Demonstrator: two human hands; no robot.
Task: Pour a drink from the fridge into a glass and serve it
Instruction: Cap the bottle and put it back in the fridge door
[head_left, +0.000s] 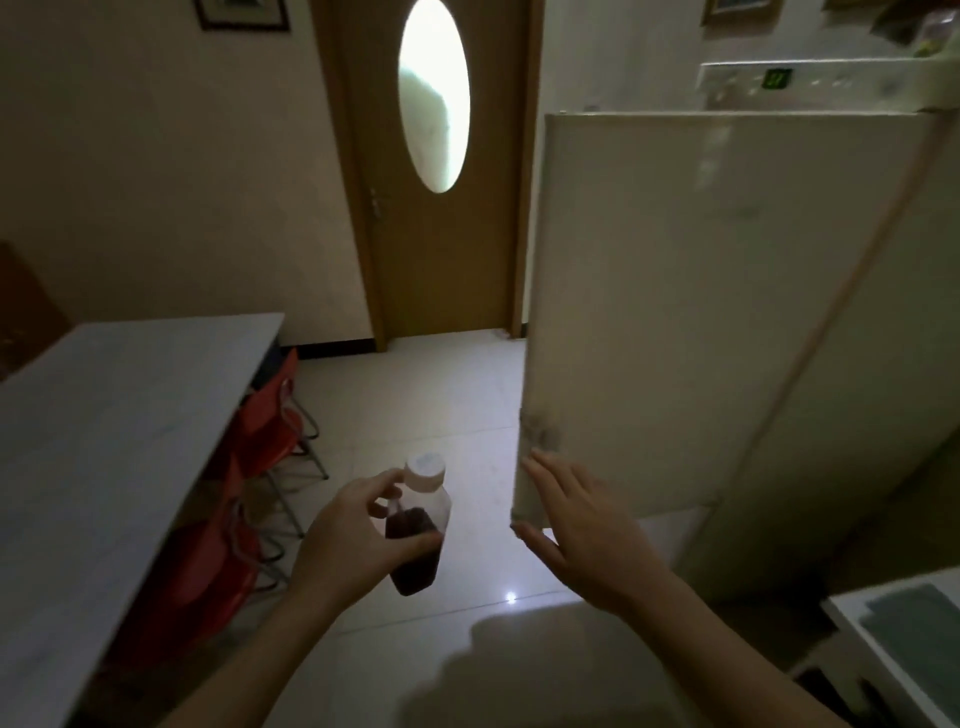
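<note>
Shutting fridge door (675, 312): right hand (582, 535) spread flat at near edge, should push evenly until sealed. Left hand (348, 540) wrapped around capped bottle (418, 530), low centre; keep upright. Table (104, 426) left; glass unseen.

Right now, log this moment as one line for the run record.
left hand: holds capped bottle of dark drink | right hand: open, at fridge door edge | door: ajar | glass: not in view

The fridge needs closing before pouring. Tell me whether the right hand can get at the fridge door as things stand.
Probably yes. The right hand is open and empty, its fingers already at the lower edge of the swung-out fridge door, with nothing between them. The left hand holds the bottle off to the side, clear of the door.
</note>
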